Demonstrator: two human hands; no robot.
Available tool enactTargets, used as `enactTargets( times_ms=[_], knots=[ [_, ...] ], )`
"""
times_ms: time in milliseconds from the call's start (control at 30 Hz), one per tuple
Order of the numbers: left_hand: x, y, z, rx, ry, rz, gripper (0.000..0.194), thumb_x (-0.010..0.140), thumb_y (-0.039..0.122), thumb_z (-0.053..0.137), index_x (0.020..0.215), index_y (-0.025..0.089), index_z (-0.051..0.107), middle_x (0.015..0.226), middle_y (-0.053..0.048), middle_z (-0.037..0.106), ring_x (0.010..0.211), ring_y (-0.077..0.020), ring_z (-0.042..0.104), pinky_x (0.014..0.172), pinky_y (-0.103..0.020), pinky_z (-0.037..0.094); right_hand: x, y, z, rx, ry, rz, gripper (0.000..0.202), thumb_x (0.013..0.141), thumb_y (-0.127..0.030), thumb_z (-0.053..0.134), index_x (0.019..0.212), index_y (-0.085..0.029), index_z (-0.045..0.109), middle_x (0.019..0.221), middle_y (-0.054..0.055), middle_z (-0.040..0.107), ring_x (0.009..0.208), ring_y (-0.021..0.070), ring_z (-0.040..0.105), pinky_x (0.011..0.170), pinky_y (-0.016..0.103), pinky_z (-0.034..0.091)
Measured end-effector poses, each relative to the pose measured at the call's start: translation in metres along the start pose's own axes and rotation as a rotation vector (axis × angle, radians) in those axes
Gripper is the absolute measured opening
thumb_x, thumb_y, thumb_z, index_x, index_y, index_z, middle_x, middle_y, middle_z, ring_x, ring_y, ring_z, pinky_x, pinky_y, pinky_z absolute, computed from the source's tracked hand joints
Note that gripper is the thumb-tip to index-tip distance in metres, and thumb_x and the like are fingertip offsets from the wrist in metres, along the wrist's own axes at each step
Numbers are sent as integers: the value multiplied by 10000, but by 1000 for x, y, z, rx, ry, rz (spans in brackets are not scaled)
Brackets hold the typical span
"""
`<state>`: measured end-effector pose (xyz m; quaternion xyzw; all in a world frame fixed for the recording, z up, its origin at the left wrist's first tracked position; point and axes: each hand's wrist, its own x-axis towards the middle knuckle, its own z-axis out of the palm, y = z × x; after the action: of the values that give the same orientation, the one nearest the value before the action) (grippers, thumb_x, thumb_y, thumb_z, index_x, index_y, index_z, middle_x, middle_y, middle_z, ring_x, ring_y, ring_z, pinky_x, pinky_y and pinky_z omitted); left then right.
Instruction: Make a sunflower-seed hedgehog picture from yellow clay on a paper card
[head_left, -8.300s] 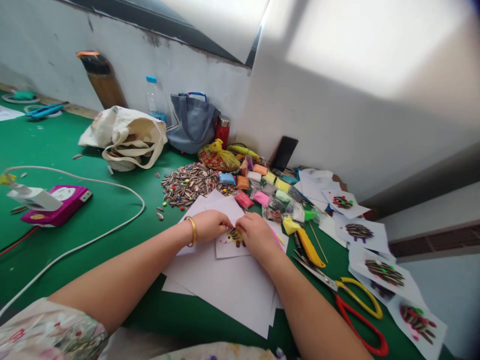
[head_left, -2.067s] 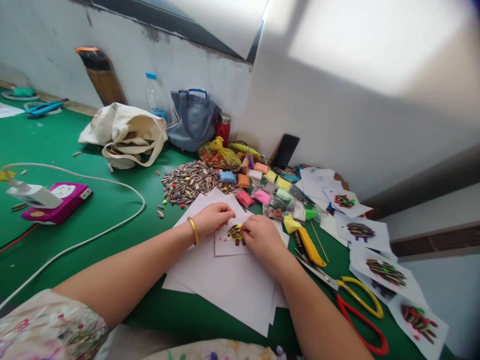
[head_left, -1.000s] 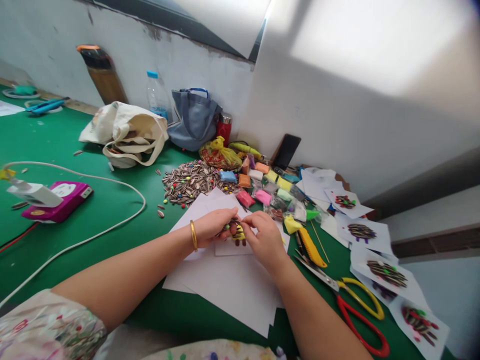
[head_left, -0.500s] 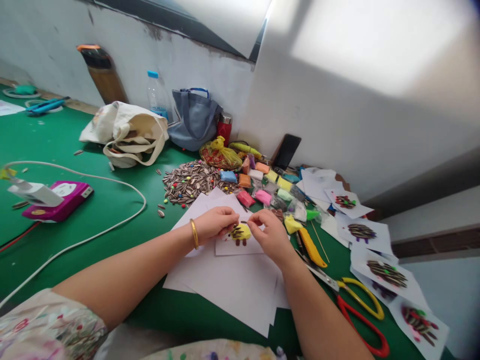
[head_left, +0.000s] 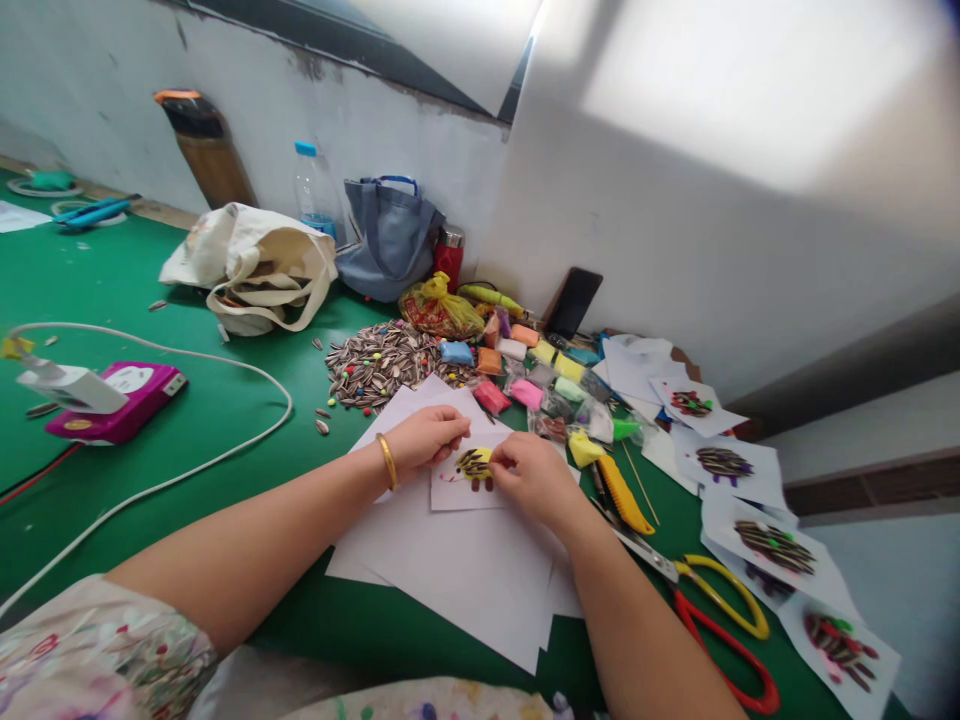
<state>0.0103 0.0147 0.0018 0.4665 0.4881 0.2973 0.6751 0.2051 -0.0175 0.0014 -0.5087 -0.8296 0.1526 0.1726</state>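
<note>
A small hedgehog picture [head_left: 475, 466] lies on white paper: a yellow clay body, dark striped sunflower seeds stuck in it, brown feet and a pale snout. My right hand [head_left: 531, 478] is closed in a pinch at the right side of the yellow body, on a sunflower seed mostly covered by the fingertips. Above and left of the hedgehog, my left hand [head_left: 429, 440] has its thumb and fingers pressed together; whatever they hold is hidden. A gold bangle [head_left: 387, 462] circles the left wrist. Under the card lie larger white sheets [head_left: 472, 570].
Behind the paper is a heap of sunflower seeds [head_left: 382, 360] with coloured bits. Bags of coloured clay [head_left: 527, 393] lie beyond my right hand. To the right are a yellow cutter [head_left: 624, 495], scissors [head_left: 675, 570] and finished seed pictures [head_left: 772, 548]. A white cable [head_left: 289, 400] curves at left.
My right hand has moved slightly down and left onto the yellow body. My left hand has lifted a little away, uncovering the hedgehog's snout and seeds.
</note>
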Motion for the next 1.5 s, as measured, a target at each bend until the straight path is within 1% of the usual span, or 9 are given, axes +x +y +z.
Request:
enactTargets(
  times_ms=[433, 633, 833, 933, 1067, 1233, 1300, 1400, 1500],
  knots=[
    [1, -1, -1, 8, 4, -2, 265, 796, 402, 618, 737, 156, 539, 546, 56, 476, 368, -28, 322, 364, -178, 171, 0, -2, 5, -220, -1, -66, 149, 807, -188, 630, 678, -210, 703, 728, 37, 650, 727, 172, 572, 676, 295, 372],
    [2, -1, -1, 17, 3, -8, 255, 800, 393, 610, 743, 154, 541, 551, 55, 481, 372, -27, 327, 368, -178, 171, 1, -5, 5, -301, -6, -86, 143, 821, -204, 630, 699, -201, 703, 737, 48, 658, 732, 182, 577, 668, 307, 367],
    [1, 0, 0, 7, 6, -16, 272, 817, 410, 599, 751, 151, 550, 561, 55, 474, 375, -26, 329, 369, -176, 166, 1, -5, 5, -313, -6, -90, 132, 822, -204, 640, 714, -201, 715, 747, 51, 667, 729, 183, 581, 670, 310, 368],
    [0, 1, -1, -54, 6, -58, 346, 850, 484, 546, 798, 144, 579, 589, 43, 485, 379, -27, 337, 371, -176, 161, 0, -1, 3, -260, 9, -85, 123, 825, -234, 664, 720, -215, 727, 750, 43, 671, 743, 186, 586, 686, 310, 378],
    [-2, 3, -5, -194, -79, -123, 517, 869, 629, 435, 875, 140, 602, 622, 33, 488, 386, -29, 326, 377, -172, 141, -1, 2, -3, -140, 116, -84, 121, 849, -286, 665, 779, -208, 727, 764, 38, 663, 769, 186, 587, 720, 310, 397],
    [-6, 3, -2, -235, -188, -155, 619, 869, 700, 343, 913, 140, 603, 599, 30, 491, 380, -40, 298, 397, -185, 148, -4, -10, -4, -37, 283, -119, 144, 908, -269, 583, 917, -207, 712, 839, 50, 654, 834, 198, 567, 771, 328, 398],
    [-8, 2, 1, -201, -222, -148, 645, 852, 728, 339, 901, 141, 603, 589, 27, 505, 380, -41, 302, 407, -189, 154, -4, -17, -1, -19, 293, -123, 149, 914, -268, 575, 947, -214, 711, 854, 50, 656, 842, 200, 562, 771, 332, 396],
    [-12, -1, 8, -111, -272, -88, 680, 824, 766, 336, 833, 138, 598, 585, 13, 528, 392, -44, 322, 416, -197, 159, -3, -22, 5, -20, 247, -116, 136, 903, -274, 594, 887, -214, 715, 834, 50, 657, 836, 205, 562, 764, 336, 396],
    [-15, -2, 12, -31, -268, -56, 699, 792, 799, 337, 785, 144, 579, 594, 6, 538, 399, -48, 333, 412, -204, 154, -2, -23, 9, -13, 220, -105, 126, 891, -258, 605, 844, -212, 712, 811, 48, 653, 830, 205, 563, 770, 335, 403]
  ],
)
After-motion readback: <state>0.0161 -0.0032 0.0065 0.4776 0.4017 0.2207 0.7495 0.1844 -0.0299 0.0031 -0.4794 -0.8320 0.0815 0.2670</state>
